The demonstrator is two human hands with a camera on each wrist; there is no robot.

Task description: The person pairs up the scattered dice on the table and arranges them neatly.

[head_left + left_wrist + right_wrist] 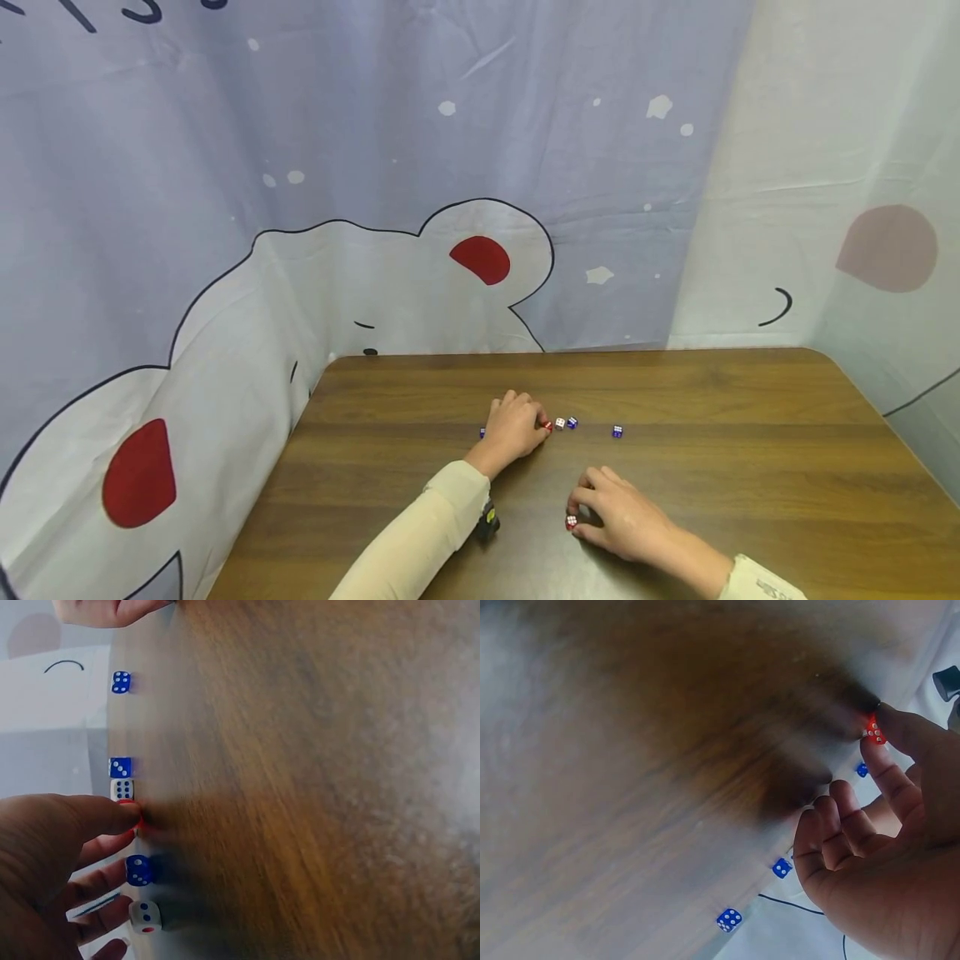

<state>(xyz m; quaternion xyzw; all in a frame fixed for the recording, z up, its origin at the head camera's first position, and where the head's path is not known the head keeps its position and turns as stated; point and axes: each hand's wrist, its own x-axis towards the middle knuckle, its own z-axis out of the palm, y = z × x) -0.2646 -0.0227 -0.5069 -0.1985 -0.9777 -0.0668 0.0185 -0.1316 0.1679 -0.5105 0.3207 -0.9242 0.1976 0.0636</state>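
My left hand [515, 423] pinches a red die [548, 426] at the far part of the table. In the left wrist view its thumb covers most of that die, right beside a white die [122, 789] and a blue die [121, 766]. Under the other left fingers stand another blue die [139, 870] and another white die [145, 917]. Nearer the front, my right hand [626, 512] holds a second red die [874, 730] between thumb and index finger, its other fingers loosely bent.
A lone blue die [617, 432] lies on the wooden table [750, 467], right of the other dice. A printed curtain [600, 183] hangs behind the table's far edge. The small black wrist device [487, 521] shows under the left sleeve.
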